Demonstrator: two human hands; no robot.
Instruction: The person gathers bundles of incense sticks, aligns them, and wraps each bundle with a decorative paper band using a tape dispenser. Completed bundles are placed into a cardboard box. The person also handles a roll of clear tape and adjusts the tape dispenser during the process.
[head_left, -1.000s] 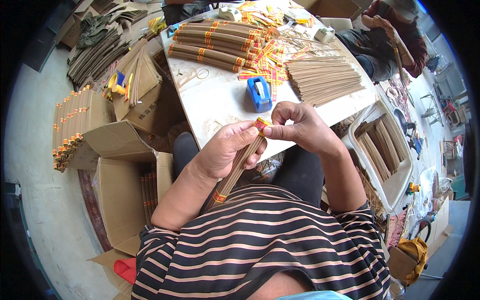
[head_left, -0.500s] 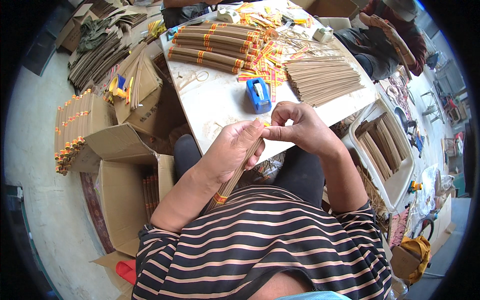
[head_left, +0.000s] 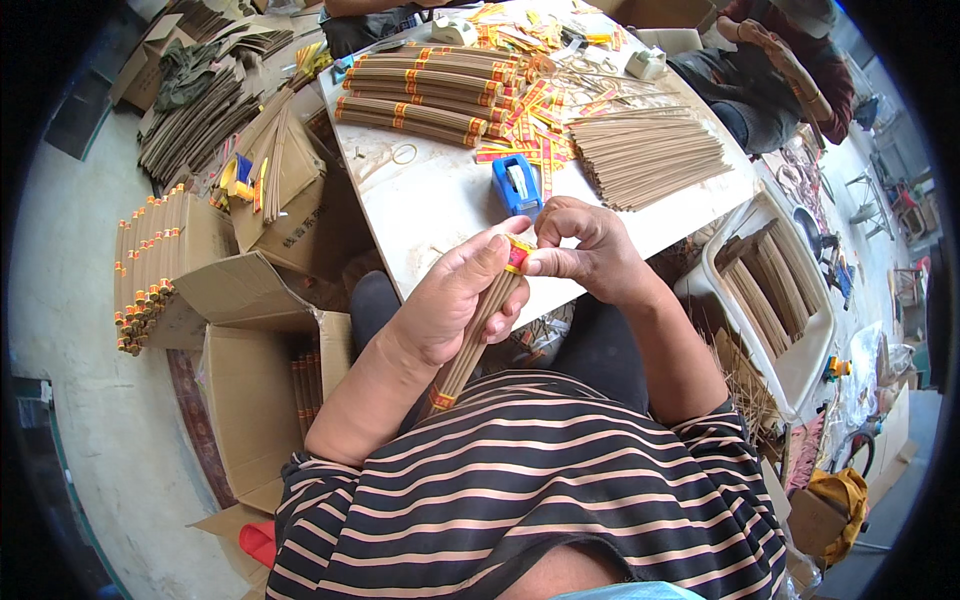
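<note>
Grip of the left hand (head_left: 448, 302) is closed around a slim bundle of incense sticks (head_left: 466, 350), from where I stand, with the thumb laid along its upper end. That bundle slants over the person's lap, just off the near edge of the worktop (head_left: 395, 205), its lower end close to the striped shirt (head_left: 530, 470). One red-and-yellow paper band (head_left: 519, 255) wraps the top, and another shows near the bottom.

Over at the right hand (head_left: 598, 255), thumb and curled forefinger come up against the top band; I can't tell whether they pinch its edge.

Just beyond the hands sits a blue tape dispenser (head_left: 514, 184). To its right, loose incense sticks (head_left: 650, 155) lie in a broad heap; behind it, paper labels (head_left: 530, 125) are scattered beside a pile of banded bundles (head_left: 425, 85). At the person's left stands an open cardboard box (head_left: 245, 400) with more bundles inside; on the right, a white tub (head_left: 793, 375) holds sticks. Across the way, another person (head_left: 765, 85) sits with hands raised close together.
</note>
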